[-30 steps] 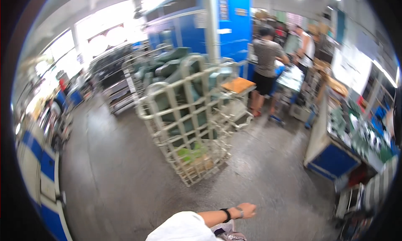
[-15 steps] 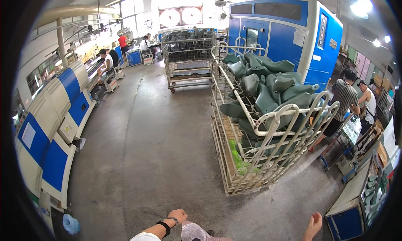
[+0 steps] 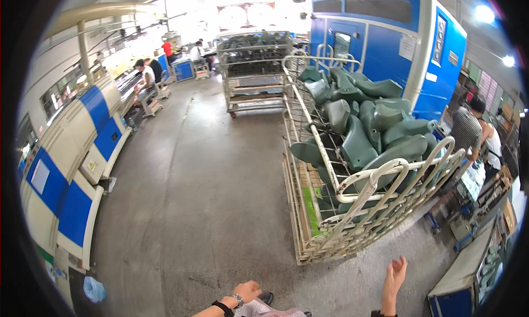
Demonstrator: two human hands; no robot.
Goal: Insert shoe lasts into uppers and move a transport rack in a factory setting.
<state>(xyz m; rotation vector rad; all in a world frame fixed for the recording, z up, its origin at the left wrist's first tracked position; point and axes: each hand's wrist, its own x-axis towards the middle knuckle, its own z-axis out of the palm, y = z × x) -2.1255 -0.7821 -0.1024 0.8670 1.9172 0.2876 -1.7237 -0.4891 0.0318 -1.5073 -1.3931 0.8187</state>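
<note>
My left hand (image 3: pixel 248 289) is low in front of my body with its fingers curled in, and no object shows in it. It wears a watch and a dark band and is close to a pale pinkish patterned cloth (image 3: pixel 259 307) over my lap. My right hand (image 3: pixel 395 272) is raised with fingers apart, holding nothing. Beyond it stands a cream wire cage trolley (image 3: pixel 380 176), apart from both hands. Smooth dark green moulded pieces (image 3: pixel 361 143), boot-like in shape, are heaped in it above the rim.
A second cage trolley (image 3: pixel 256 96) stands farther back. Blue-and-cream machines (image 3: pixel 77 207) line the left; a large blue cabinet (image 3: pixel 374 47) rises behind the near trolley. Two people (image 3: pixel 468 127) work at the right, others sit at the far left. A blue plastic bag (image 3: pixel 94 289) lies lower left.
My right hand has come up and left with its fingers spreading. My left hand has moved slightly right. The cage trolley appears nearer and larger.
</note>
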